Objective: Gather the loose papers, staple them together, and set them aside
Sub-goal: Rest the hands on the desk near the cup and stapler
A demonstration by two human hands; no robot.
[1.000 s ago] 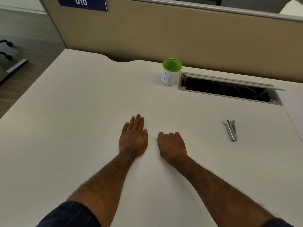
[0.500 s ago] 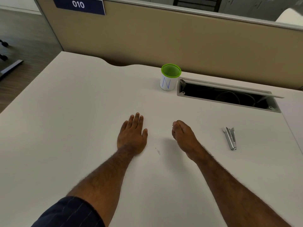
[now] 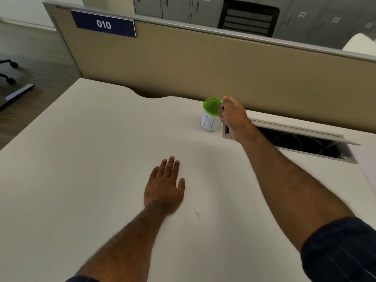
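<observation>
The left hand (image 3: 164,185) lies flat, fingers spread, on the bare desk (image 3: 81,159), seemingly for support. The right hand (image 3: 232,113) pinches something tiny and white over the far green-rimmed cup (image 3: 210,115), probably to drop it in. No papers are visible.

Pale sheet at the desk's right edge

A flat, faintly lilac-white paper (image 3: 369,169) lies on the white desk (image 3: 81,159), just past the right end of the open cable tray (image 3: 305,139); its left edge runs slantwise toward the viewer, the rest is cut off by the frame, and whether it is one sheet or several cannot be told
</observation>
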